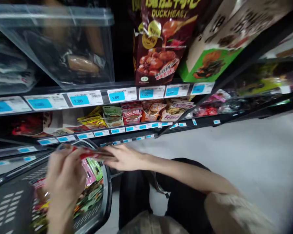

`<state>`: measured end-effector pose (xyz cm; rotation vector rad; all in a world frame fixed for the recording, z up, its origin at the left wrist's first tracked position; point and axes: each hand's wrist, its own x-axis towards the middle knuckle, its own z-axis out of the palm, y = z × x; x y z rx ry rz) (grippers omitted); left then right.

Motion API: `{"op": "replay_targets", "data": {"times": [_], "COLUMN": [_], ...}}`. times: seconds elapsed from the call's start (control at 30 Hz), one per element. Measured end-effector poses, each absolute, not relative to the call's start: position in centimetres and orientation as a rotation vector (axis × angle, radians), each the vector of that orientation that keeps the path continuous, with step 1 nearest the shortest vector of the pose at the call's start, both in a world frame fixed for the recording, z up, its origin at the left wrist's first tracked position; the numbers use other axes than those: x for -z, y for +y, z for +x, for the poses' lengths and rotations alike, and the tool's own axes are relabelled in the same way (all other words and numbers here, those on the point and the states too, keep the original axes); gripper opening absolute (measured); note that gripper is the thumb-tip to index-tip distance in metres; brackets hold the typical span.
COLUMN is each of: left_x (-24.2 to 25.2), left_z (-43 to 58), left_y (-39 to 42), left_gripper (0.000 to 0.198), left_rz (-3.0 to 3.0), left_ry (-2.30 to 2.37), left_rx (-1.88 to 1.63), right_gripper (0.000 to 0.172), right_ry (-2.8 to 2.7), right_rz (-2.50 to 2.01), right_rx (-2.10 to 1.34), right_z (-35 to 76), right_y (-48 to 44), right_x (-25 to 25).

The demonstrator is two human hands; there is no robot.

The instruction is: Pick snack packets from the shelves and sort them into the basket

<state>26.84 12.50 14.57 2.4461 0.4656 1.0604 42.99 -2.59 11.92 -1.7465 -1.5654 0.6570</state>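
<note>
My left hand (65, 172) and my right hand (123, 157) are both closed on a thin red snack packet (91, 153), one at each end. The packet is seen edge-on and smeared by motion, so its print cannot be read. Both hands are over a dark grey shopping basket (8, 195) with slotted walls. Inside the basket lie several packets, among them a pink one (88, 172), a light green one (96, 169) and dark green bags (90, 196). My left forearm hides part of the basket's contents.
Behind the basket runs a shelf with price labels (122, 95). On it stand a clear plastic bin (70, 42), a maroon duck heart box (158, 48) and a green and white box (210, 48). Lower down sit several small snack packets (132, 113). Pale floor (234, 152) shows at right.
</note>
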Motion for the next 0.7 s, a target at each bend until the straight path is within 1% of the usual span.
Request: {"op": "replay_targets", "data": {"times": [0.07, 0.1, 0.17, 0.2, 0.23, 0.33, 0.4, 0.47, 0.6, 0.7], "left_x": [-12.7, -11.3, -8.0, -6.3, -4.6, -0.2, 1.5, 2.0, 1.2, 0.7], "left_z": [29.5, 30.9, 33.2, 33.8, 34.1, 33.2, 31.9, 30.9, 30.9, 31.3], "left_y": [11.6, 11.2, 10.2, 9.7, 9.3, 8.1, 7.5, 7.0, 6.7, 7.0], "left_gripper": [0.065, 0.062, 0.070, 0.075, 0.079, 0.078, 0.076, 0.072, 0.064, 0.059], "left_rz": [2.489, 2.430, 2.178, 2.036, 1.907, 1.519, 1.279, 1.131, 1.076, 1.118], "left_ry": [0.352, 0.307, 0.428, 0.465, 0.461, 0.264, 0.211, 0.220, 0.247, 0.268], "left_rx": [-1.343, -1.458, -1.527, -1.435, -1.250, -0.496, -0.183, -0.102, -0.228, -0.345], "right_gripper": [0.041, 0.039, 0.040, 0.044, 0.049, 0.062, 0.064, 0.062, 0.061, 0.050], "right_ry": [-1.367, -1.246, -0.972, -0.826, -0.683, -0.363, -0.280, -0.262, -0.358, -0.544], "right_rz": [-1.804, -1.812, -1.736, -1.655, -1.565, -1.407, -1.402, -1.422, -1.565, -1.785], "right_rx": [-0.692, -0.701, -0.770, -0.828, -0.890, -0.998, -0.946, -0.869, -0.819, -0.624], "right_z": [43.7, 43.9, 43.8, 43.6, 43.3, 42.5, 42.0, 41.6, 41.4, 42.2], "right_y": [-5.0, -6.1, -7.9, -8.4, -8.8, -8.7, -8.1, -7.7, -7.9, -8.6], "right_x": [-12.0, -11.9, -11.5, -11.2, -10.9, -10.0, -9.1, -8.1, -6.6, -6.8]}}
